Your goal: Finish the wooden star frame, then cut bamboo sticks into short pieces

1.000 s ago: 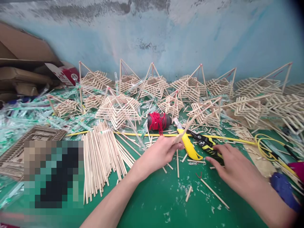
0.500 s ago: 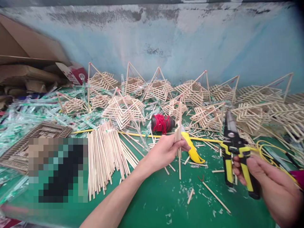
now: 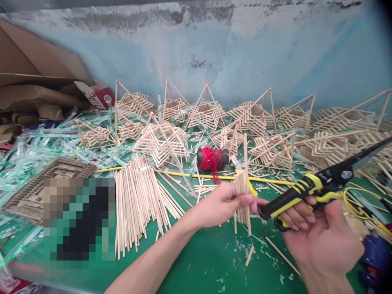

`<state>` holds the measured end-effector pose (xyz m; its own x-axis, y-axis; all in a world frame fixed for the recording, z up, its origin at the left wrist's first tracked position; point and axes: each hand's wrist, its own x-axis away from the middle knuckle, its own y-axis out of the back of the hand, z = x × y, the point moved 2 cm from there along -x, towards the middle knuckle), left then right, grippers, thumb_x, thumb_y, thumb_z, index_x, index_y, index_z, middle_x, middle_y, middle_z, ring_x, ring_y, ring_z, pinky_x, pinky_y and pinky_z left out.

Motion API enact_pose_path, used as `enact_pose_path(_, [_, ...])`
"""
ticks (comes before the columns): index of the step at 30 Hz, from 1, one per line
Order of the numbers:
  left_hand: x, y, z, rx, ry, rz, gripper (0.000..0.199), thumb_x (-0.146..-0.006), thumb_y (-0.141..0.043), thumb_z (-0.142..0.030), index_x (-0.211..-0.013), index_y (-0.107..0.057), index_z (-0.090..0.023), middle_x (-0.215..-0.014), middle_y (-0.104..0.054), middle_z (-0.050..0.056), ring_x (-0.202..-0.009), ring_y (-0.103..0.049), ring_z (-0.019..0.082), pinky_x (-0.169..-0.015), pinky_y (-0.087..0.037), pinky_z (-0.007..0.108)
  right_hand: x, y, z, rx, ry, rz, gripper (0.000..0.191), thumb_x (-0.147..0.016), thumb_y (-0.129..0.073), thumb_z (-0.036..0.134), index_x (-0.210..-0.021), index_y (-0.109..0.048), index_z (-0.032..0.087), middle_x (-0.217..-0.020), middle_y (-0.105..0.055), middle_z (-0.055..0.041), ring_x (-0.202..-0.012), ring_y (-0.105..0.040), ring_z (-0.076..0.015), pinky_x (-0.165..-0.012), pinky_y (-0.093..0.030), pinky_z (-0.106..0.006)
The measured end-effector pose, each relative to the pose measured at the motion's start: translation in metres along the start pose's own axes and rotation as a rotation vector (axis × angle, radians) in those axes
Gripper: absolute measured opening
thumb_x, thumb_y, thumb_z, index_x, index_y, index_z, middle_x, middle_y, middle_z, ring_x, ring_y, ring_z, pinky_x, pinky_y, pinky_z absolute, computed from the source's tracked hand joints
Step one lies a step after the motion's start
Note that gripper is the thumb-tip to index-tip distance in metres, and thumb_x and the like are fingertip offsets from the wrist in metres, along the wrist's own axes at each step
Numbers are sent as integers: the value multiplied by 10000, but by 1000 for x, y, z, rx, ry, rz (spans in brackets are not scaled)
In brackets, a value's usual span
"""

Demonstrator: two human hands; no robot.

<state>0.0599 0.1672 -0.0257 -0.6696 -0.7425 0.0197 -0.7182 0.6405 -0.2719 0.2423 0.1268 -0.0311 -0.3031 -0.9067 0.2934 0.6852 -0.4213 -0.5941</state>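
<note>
My left hand [image 3: 225,204] grips a small bunch of thin wooden sticks [image 3: 241,183] upright, a bit right of the middle. One stick in the bunch rises well above the others. In my right hand [image 3: 321,232] lies a pair of black and yellow cutting shears [image 3: 309,190], the blades pointing up and right, the handle ends close to my left fingers. The palm is turned up, with the fingers curled round the handles. Behind the bunch lies a yellow-handled tool [image 3: 251,188], partly covered. A spool of red string [image 3: 211,159] rests just beyond my left hand.
A fan of loose sticks [image 3: 137,204] lies to the left on the green table [image 3: 196,261]. Several stick-built frames [image 3: 162,139] stand along the blue wall [image 3: 137,53]. Plastic wrappers [image 3: 33,151] and a woven-looking panel [image 3: 27,196] fill the left. A yellow cord [image 3: 183,174] crosses the table.
The shears have swung from upright to slanting right, with my right hand turned palm up and moved left. My left hand and its sticks have shifted slightly right and down.
</note>
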Motion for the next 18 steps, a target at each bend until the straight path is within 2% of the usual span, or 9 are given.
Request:
enact_pose_path(3, [0, -3, 1, -109, 3, 34, 497, -916, -534, -593, -753, -640, -135, -919, -733, 127, -1148, -673, 288, -988, -501, 348, 1, 1, -2, 51, 12, 0, 482, -733, -760, 590, -709, -477, 200, -522, -258, 91, -418, -219, -53, -372, -322, -154])
enact_pose_path(6, [-1, -3, 2, -108, 0, 42, 502, -890, -568, -604, -730, -648, -135, -902, -725, 119, -986, -701, 244, -911, -517, 319, 2, 5, -6, 87, 18, 41, 488, -751, -734, 622, -705, -494, 199, -510, -269, 87, -403, -233, -51, -369, -304, -162])
enact_pose_path(9, [-2, -1, 3, 51, 53, 48, 506, -829, -635, -633, -722, -618, -138, -775, -692, 89, -731, -685, 194, -749, -541, 304, 3, 9, -6, 147, 5, 213, 437, -837, -645, 602, -719, -518, 201, -515, -298, 70, -401, -276, -62, -383, -302, -186])
enact_pose_path(12, [-2, 0, 3, 144, 114, 93, 508, -800, -675, -631, -715, -600, -137, -724, -661, 61, -624, -659, 157, -700, -537, 290, 6, 11, -2, 222, -45, 383, 406, -884, -587, 583, -749, -540, 202, -536, -317, 56, -418, -304, -72, -402, -283, -205])
enact_pose_path(18, [-1, 6, 0, 148, 135, 76, 525, -746, -723, -642, -693, -579, -140, -725, -676, 58, -572, -652, 147, -637, -538, 277, 13, 18, 12, 276, -78, 340, 391, -871, -624, 564, -740, -565, 201, -558, -303, 47, -449, -265, -64, -438, -228, -225])
